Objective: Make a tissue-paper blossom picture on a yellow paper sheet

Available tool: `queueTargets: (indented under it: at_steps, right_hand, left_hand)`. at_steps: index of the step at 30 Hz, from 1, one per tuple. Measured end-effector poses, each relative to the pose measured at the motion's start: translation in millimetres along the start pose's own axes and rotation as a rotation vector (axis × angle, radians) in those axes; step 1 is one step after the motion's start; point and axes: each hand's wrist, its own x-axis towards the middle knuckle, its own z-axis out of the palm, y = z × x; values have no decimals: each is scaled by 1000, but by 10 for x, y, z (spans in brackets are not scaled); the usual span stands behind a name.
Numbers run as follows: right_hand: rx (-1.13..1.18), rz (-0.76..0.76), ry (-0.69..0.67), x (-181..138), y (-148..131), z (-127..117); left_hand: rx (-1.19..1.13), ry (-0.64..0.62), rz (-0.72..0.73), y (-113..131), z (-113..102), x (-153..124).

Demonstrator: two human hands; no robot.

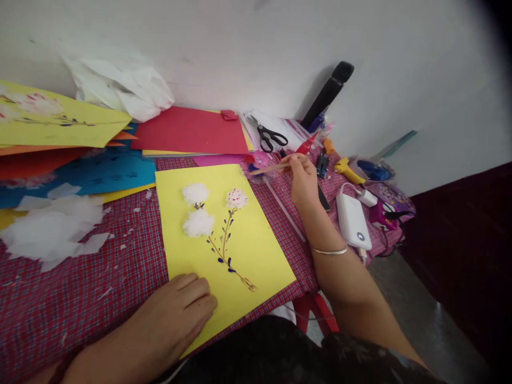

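Note:
A yellow sheet [248,242] lies before me, with a painted stem [224,246] of brown lines and dark blue leaves. Two white fluffy tissue-paper flowers [199,223] sit on its left part; the third flower [237,198] carries red specks. My left hand [186,309] rests on the sheet's lower left, fingers laid down and holding nothing. Beyond the sheet's upper right corner, my right hand [303,176] pinches a thin wooden stick [270,168]. The stick points left, its far end over a plastic piece [256,169] with red and blue paint; whether they touch, I cannot tell.
Cut white tissue squares [56,229] are heaped at left, below another flowered yellow card [60,120]. Red paper [192,130] and black-handled scissors [270,136] lie at the back. A white power bank [353,218] and a yellow glue gun [349,170] are at right.

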Motion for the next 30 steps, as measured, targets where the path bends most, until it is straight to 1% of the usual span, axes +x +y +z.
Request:
queueTargets:
  at_steps: [1, 3, 7, 10, 12, 16, 21, 26, 28, 30]
  right_hand:
    - [17, 15, 4, -20, -25, 5]
    - [41, 43, -32, -58, -47, 26]
    - [100, 77, -103, -101, -26, 86]
    - [98, 94, -137, -98, -18, 102]
    - [83, 102, -136, -86, -32, 91]
    - [86, 130, -94, -75, -70, 67]
    - [93, 203, -129, -89, -47, 82]
    - [152, 135, -65, -93, -40, 67]
    - [156, 107, -97, -115, -58, 72]
    - [115, 90, -189, -145, -80, 86]
  left_hand:
    - [-8, -1, 1, -4, -3, 0]
    - [-26, 5, 8, -8, -9, 3]
    - [-28, 7, 13, -3, -14, 9]
    - [-34, 19, 11, -1, -17, 10]
    - [-38, 15, 8, -4, -22, 11]
    - [-31, 24, 27, -9, -35, 21]
    - [-20, 23, 30, 5, -49, 28]
    - [-8, 0, 26, 12, -45, 16]
    - [-11, -4, 19, 11, -39, 12]
    - [-11, 1, 13, 12, -31, 11]
